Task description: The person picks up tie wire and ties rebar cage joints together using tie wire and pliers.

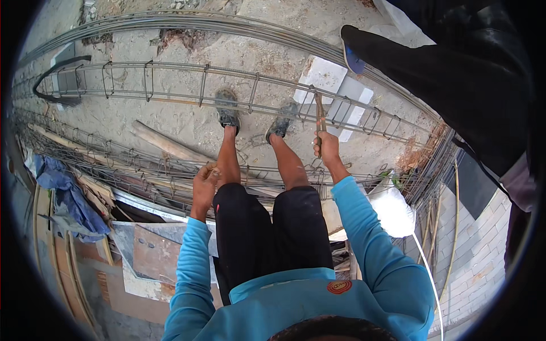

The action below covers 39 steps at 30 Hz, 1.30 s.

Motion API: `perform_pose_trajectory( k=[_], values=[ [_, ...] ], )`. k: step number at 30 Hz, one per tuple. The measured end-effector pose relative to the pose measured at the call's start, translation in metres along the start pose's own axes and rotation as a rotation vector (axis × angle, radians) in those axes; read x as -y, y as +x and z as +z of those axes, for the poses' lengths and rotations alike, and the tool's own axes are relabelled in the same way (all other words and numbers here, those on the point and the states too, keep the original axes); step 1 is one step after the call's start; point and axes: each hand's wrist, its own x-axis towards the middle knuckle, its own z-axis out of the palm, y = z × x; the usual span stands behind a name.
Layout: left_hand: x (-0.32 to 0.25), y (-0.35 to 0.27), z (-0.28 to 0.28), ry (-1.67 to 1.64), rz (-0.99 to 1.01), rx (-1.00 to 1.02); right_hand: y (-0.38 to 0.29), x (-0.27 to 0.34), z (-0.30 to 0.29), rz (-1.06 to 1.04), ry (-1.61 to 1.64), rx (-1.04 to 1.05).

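Note:
My right hand (329, 147) is shut around the handles of a pair of rusty pincers (320, 111). Their jaws touch or nearly touch the upper bar of a long, narrow rebar cage (202, 85), close to one of its stirrups. The cage runs across in front of me, over or just beyond my shoes. My left hand (205, 183) is beside my left knee, thumb and fingers drawn together; whether a thin wire lies between them is too small to tell. Below the cage's right part are a white block (323, 79) and a grey block (347, 100).
Long loose rebars (179, 21) stretch along the far side. More rebar cages (140, 172) and a wooden pole (166, 143) lie near my legs. A co-worker's dark-trousered leg (409, 64) reaches in at upper right. A white sack (392, 206) is right of my arm, a blue tarp (70, 192) left.

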Motion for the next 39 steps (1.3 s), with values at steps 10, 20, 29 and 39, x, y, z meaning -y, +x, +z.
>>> perform_pose_trajectory(
  k=[10, 20, 29, 39],
  values=[
    [-0.016, 0.003, 0.024, 0.001, 0.002, 0.028, -0.006, 0.021, -0.014, -0.018, -0.16, 0.043],
    [-0.009, -0.009, -0.017, -0.138, 0.051, -0.097, 0.009, 0.141, -0.037, 0.47, -0.281, 0.39],
    [0.018, -0.009, -0.011, -0.071, 0.041, -0.07, -0.004, 0.135, -0.027, -0.494, -1.672, -0.084],
    [0.02, -0.008, -0.005, -0.066, 0.01, -0.063, 0.009, 0.126, -0.045, 0.37, 0.03, 0.424]
  ],
)
